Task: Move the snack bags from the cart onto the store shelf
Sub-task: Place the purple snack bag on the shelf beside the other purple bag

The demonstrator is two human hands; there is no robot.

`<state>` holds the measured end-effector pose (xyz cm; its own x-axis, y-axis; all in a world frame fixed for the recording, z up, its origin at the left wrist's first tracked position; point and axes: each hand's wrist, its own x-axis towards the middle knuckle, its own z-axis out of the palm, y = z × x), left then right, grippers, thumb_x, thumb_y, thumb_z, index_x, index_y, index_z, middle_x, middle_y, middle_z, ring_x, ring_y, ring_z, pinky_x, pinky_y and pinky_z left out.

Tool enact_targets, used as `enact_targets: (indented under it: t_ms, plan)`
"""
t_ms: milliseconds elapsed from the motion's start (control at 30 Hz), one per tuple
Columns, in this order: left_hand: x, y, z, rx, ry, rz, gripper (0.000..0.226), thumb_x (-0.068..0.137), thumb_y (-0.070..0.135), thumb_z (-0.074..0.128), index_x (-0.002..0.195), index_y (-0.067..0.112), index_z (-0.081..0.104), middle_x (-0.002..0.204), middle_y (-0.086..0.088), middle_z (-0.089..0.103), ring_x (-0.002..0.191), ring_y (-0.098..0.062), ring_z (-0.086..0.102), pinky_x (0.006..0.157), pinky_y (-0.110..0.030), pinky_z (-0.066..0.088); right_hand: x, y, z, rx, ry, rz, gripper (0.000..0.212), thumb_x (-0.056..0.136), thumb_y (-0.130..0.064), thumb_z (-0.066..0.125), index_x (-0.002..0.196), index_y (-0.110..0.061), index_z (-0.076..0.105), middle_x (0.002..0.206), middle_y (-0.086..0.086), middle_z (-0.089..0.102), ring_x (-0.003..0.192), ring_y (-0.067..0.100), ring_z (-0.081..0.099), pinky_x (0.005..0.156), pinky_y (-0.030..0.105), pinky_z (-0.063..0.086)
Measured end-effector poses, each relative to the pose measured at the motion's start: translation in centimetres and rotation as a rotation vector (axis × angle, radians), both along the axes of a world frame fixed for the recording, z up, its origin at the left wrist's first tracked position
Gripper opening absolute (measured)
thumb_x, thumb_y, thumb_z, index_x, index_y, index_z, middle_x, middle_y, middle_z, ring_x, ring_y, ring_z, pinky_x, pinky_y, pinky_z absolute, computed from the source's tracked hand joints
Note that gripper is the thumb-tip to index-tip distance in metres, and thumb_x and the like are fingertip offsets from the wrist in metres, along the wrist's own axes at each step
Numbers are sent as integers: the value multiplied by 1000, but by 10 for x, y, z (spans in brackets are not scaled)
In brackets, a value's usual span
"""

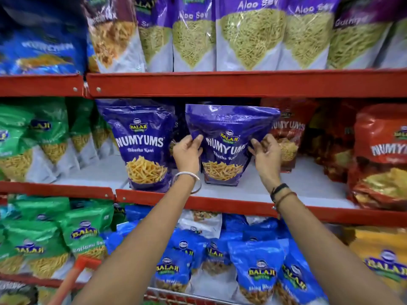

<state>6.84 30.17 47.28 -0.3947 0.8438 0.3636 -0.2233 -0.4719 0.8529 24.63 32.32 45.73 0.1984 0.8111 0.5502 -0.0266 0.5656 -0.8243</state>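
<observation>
A purple Numyums snack bag stands upright on the middle store shelf. My left hand grips its left edge and my right hand pinches its right edge. A second purple Numyums bag stands just to its left on the same shelf, untouched. The cart shows only as a red handle and a wire rim at the bottom of the view.
Red Numyums bags fill the shelf's right side and green bags the left. Bare grey shelf lies right of the held bag. Aloo Sev bags line the shelf above. Blue Balaji bags crowd the shelf below.
</observation>
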Motion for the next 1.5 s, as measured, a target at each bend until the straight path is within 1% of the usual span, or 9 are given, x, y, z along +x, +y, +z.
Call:
enact_targets:
  t_ms: [100,200,333,467,700,1000,1167,1333,1500]
  plan:
    - [-4,28,-11,-16,-31,-36,15,84,6,56,76,14,46,74,2,34,65,-10,31,60,-27,33,-7,27,-7,-44,-33,8,9,92,-3,47,84,-1,46,85,27,50,86,13,58,86,31,55]
    - [-4,45,-8,-1,-35,-5,7,89,8,49,88,9,56,77,1,47,68,-5,43,66,-24,43,-11,49,-4,-56,31,34,18,93,-4,46,81,-17,47,84,5,52,82,0,56,79,22,54]
    - [-9,53,-23,-24,256,103,33,93,27,41,123,15,45,111,3,52,106,-14,54,92,-36,48,-7,53,-16,-168,35,26,32,93,-21,49,123,-10,43,118,4,53,106,10,52,89,27,49]
    - [-9,50,-48,-209,548,-115,51,93,42,23,141,27,16,151,-2,24,137,-21,27,107,-35,26,-7,47,-46,-388,-211,-11,63,87,-61,36,136,-21,36,137,0,46,126,20,43,109,45,34]
    - [-16,37,-53,-308,672,-266,123,28,98,5,138,44,9,157,-1,10,141,-25,16,113,-47,18,-13,40,-59,-537,-237,59,107,52,-96,21,136,-32,38,145,3,43,130,24,43,111,50,32]
    - [-33,-14,-57,-302,621,-353,106,38,96,9,135,51,12,157,-1,4,143,-27,9,116,-60,11,-18,-19,-56,-471,-222,136,73,66,-86,24,95,-33,64,119,4,61,112,23,56,107,45,40]
    - [-39,-39,-56,-288,609,-349,69,74,69,2,138,44,14,155,-13,15,138,-44,8,112,-62,10,-17,-44,-55,-485,-292,148,76,72,-78,21,112,-28,61,131,10,57,118,27,53,110,48,36]
    - [-30,-62,-64,-255,586,-292,75,75,70,19,140,35,16,155,-10,12,141,-28,17,117,-47,14,-13,-72,-63,-338,-301,124,33,87,-62,32,98,-43,57,123,-2,58,120,20,52,110,50,35]
    - [-3,-112,-100,6,531,-102,39,89,37,40,127,32,42,143,1,42,131,-5,37,109,-19,31,13,-147,-99,-275,-193,16,45,82,-55,50,115,-26,59,122,0,64,113,9,58,100,38,45]
